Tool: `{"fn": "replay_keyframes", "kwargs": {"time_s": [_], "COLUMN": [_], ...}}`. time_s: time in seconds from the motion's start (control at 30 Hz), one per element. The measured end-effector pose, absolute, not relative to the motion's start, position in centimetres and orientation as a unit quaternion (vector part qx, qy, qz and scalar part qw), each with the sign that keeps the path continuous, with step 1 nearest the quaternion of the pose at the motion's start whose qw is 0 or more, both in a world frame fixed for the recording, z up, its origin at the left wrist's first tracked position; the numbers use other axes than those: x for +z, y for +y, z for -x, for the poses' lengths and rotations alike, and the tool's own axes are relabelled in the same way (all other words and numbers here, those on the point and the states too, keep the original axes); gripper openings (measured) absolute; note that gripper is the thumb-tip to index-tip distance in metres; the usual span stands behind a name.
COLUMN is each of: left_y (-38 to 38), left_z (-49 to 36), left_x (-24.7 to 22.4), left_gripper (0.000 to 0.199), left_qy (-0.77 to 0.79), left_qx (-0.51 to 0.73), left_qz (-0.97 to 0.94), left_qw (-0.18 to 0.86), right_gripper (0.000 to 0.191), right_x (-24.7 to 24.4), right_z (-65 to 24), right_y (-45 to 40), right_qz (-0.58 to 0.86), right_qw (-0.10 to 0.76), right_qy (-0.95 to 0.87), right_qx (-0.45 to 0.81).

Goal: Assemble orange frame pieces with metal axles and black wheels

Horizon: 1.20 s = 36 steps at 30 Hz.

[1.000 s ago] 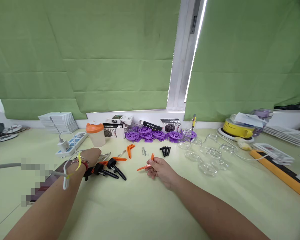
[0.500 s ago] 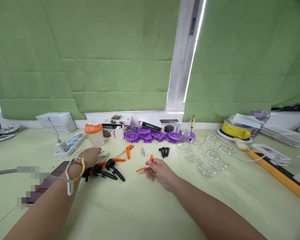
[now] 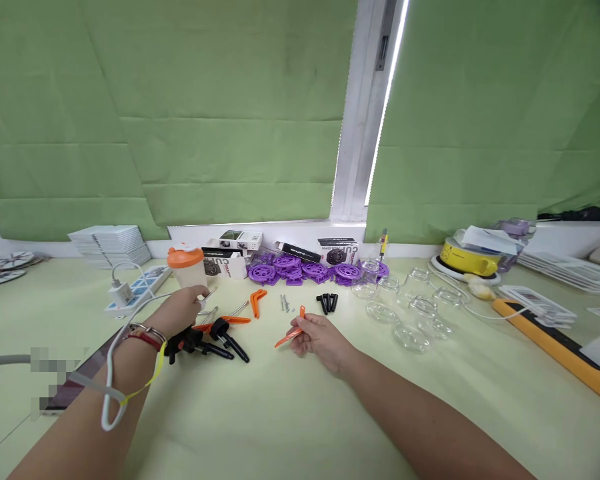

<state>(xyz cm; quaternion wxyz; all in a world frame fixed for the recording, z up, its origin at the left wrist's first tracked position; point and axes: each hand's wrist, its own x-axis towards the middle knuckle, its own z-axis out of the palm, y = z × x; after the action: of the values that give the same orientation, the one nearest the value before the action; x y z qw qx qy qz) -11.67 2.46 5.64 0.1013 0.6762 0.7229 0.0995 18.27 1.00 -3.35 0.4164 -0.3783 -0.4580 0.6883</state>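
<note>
My right hand (image 3: 314, 339) pinches an angled orange piece (image 3: 289, 337) above the table. My left hand (image 3: 187, 308) is closed on a thin metal rod (image 3: 211, 293), just below the shaker cup with an orange lid (image 3: 186, 267). Under and beside my left wrist lie black parts with round caps and handles (image 3: 221, 332), along with orange pieces and metal rods (image 3: 239, 309). Another orange angled piece (image 3: 257, 302) lies between my hands, near small screws (image 3: 285, 303) and short black parts (image 3: 327, 303).
Purple wheel-like parts (image 3: 287, 270) and boxes (image 3: 339, 251) line the back. Clear plastic cups (image 3: 413, 337) stand right of centre. A power strip (image 3: 143, 290) and a phone (image 3: 83, 380) are at left. A yellow bowl (image 3: 467, 258) and an orange-black case (image 3: 555, 347) are at right.
My left hand has risen slightly, and the thin rod in its fingers now shows more clearly. The orange piece in my right hand has turned a little.
</note>
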Motion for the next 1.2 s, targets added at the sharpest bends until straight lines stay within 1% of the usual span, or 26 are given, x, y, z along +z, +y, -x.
{"fn": "replay_keyframes", "kwargs": {"time_s": [0.07,0.13,0.17,0.23,0.3,0.37,0.47,0.63,0.73,0.83,0.93,1.0,1.07,1.2], "left_y": [1.8,1.1,0.8,0.2,-0.2,-0.5,-0.5,0.0,0.4,0.6,0.8,0.9,0.8,0.7], "left_z": [10.4,8.8,7.9,5.7,3.5,1.3,-1.1,-2.5,-2.6,-2.7,-2.7,-2.4,-1.9,-1.1], "left_x": [6.2,6.4,6.4,6.1,5.5,4.9,4.2,3.5,2.6,1.6,1.0,1.1,1.2,1.2], "left_gripper": [0.043,0.043,0.043,0.039,0.032,0.031,0.030,0.022,0.019,0.020,0.018,0.020,0.027,0.041], "left_qy": [0.703,0.656,0.633,0.583,0.517,0.498,0.492,0.481,0.497,0.513,0.514,0.528,0.538,0.523], "left_qx": [0.184,0.264,0.284,0.290,0.260,0.224,0.181,0.181,0.186,0.192,0.213,0.238,0.272,0.304], "left_qz": [-0.648,-0.639,-0.640,-0.658,-0.695,-0.712,-0.737,-0.737,-0.718,-0.688,-0.679,-0.669,-0.639,-0.550], "left_qw": [0.228,0.304,0.330,0.377,0.427,0.442,0.428,0.439,0.450,0.477,0.478,0.466,0.477,0.576], "right_gripper": [0.037,0.044,0.046,0.048,0.048,0.047,0.045,0.043,0.032,0.018,0.014,0.016,0.019,0.024], "right_x": [-3.4,-3.4,-3.4,-3.1,-2.6,-2.1,-1.4,-0.9,-0.7,-0.8,-1.2,-1.5,-1.7,-1.8], "right_z": [-18.4,-18.7,-18.8,-19.1,-19.4,-19.7,-20.2,-20.8,-20.9,-20.8,-20.7,-20.7,-20.7,-20.8], "right_y": [1.1,1.4,1.5,1.7,1.8,1.9,2.0,1.9,1.7,1.7,1.9,2.1,2.4,2.9], "right_qz": [0.369,0.357,0.352,0.351,0.361,0.368,0.372,0.368,0.354,0.372,0.404,0.425,0.439,0.456], "right_qw": [0.420,0.424,0.425,0.427,0.427,0.428,0.428,0.386,0.364,0.360,0.371,0.383,0.406,0.461], "right_qy": [-0.463,-0.478,-0.488,-0.499,-0.498,-0.500,-0.524,-0.599,-0.632,-0.637,-0.616,-0.593,-0.569,-0.534], "right_qx": [0.688,0.681,0.676,0.668,0.662,0.656,0.636,0.597,0.585,0.571,0.565,0.566,0.565,0.542]}}
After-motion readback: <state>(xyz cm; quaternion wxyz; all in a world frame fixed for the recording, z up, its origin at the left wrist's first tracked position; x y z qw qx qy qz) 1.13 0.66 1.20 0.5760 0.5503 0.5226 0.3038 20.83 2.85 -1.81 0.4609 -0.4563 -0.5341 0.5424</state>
